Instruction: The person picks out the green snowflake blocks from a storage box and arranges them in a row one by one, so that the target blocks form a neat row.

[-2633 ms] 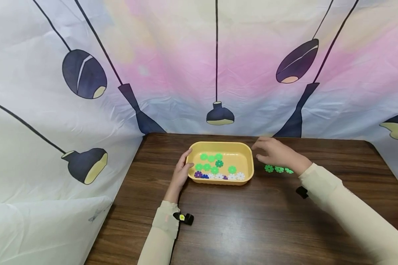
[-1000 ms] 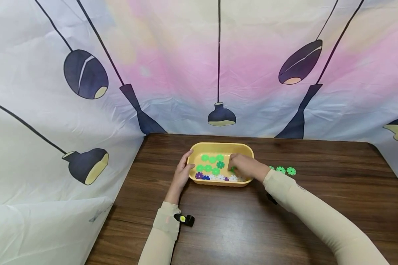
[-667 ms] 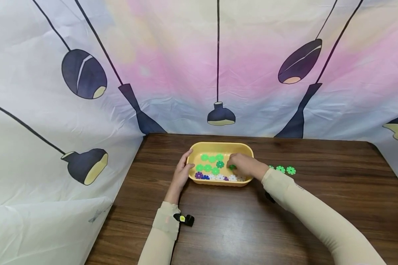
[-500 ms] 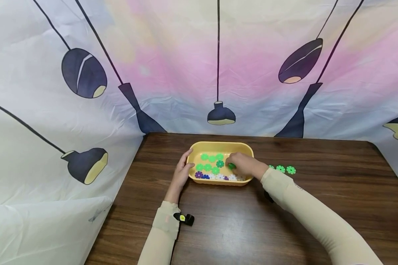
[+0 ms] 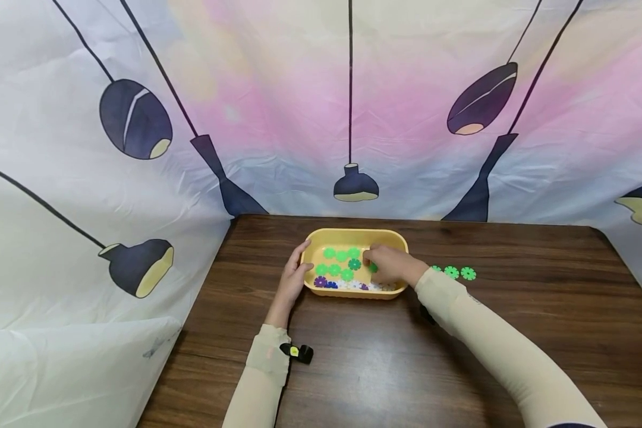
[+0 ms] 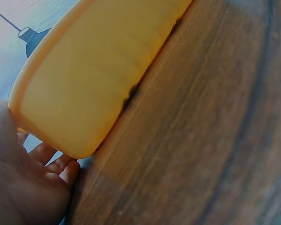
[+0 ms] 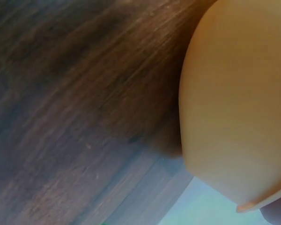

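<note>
My left hand grips the left end of a yellow plastic tray, with the thumb over the rim and the fingers along the outside wall. Inside the tray lie light green snowflake building discs, a darker green disc, a purple disc and white discs along the near side. My right hand reaches into the tray's right half, fingers bent down, pinching a green disc that is partly covered by them. The right wrist view shows the tray's outer wall, not the fingertips.
Right of the tray, a row of green discs lies on the dark wooden table, partly hidden by the right sleeve. A printed cloth hangs behind and to the left of the table.
My right hand has come from outside the tray's right rim into its right half, onto the green disc there, and has stayed there since. The left hand and tray have not moved.
</note>
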Available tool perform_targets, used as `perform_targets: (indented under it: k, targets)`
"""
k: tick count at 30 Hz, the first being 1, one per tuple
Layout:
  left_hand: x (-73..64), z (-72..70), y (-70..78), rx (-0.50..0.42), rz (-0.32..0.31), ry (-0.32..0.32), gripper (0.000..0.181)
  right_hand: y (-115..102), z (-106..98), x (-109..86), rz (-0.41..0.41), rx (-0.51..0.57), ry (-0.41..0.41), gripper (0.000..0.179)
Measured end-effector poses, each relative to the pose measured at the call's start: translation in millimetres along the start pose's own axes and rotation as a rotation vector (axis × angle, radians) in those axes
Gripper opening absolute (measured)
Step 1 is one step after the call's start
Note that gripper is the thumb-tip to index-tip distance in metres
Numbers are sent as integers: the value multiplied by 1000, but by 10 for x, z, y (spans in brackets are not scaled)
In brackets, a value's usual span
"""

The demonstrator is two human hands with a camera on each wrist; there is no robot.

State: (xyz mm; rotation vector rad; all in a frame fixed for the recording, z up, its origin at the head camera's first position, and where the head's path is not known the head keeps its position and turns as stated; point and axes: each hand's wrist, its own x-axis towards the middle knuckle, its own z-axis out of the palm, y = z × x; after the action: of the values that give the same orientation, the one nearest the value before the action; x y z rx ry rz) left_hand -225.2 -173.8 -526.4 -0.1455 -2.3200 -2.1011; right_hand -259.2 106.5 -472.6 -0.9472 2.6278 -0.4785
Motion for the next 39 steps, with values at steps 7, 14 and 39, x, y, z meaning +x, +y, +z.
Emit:
perform_targets:
  k: [7, 14, 39]
  targets:
    - [21, 0, -15, 16, 16, 8, 61, 7, 16, 3, -9, -5, 26, 25]
    - [9, 4, -12, 30, -3, 11, 61, -49, 37, -31, -67, -15, 43, 25]
    - [-2, 14, -6, 0, -12, 15, 63, -62, 11, -48, -107, -58, 89, 22]
